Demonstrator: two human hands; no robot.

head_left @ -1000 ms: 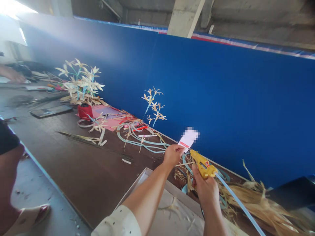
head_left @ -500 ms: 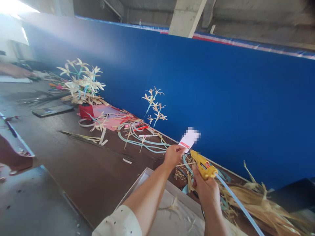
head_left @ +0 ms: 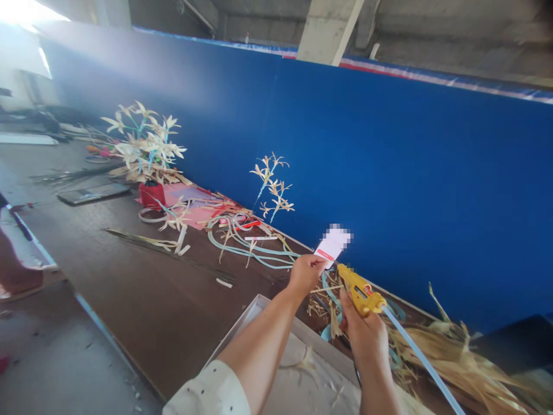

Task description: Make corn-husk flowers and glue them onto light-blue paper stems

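Observation:
My left hand (head_left: 306, 272) pinches the lower edge of a white card (head_left: 330, 245) with a red band; its upper part is blurred out. Close to the card's lower right is the nozzle of a yellow hot glue gun (head_left: 360, 291). Wrapped around its handle is my right hand (head_left: 365, 331). A long pale glue stick (head_left: 421, 354) trails from the gun's back end towards the lower right. Under both forearms lies a shallow white tray (head_left: 259, 305) holding a dried flower piece (head_left: 306, 363).
Dried husks (head_left: 458, 357) are piled at the right. Pale blue tubing (head_left: 233, 248) coils along the blue partition (head_left: 389, 173). Husk flowers (head_left: 149, 144) stand in a red pot (head_left: 151, 196), near a phone (head_left: 93, 194). Small flower stems (head_left: 274, 187) stand against the partition.
The glue gun has shifted slightly right, away from the card. My left hand and the card stay nearly still. Another person's hand at the far left has gone from view.

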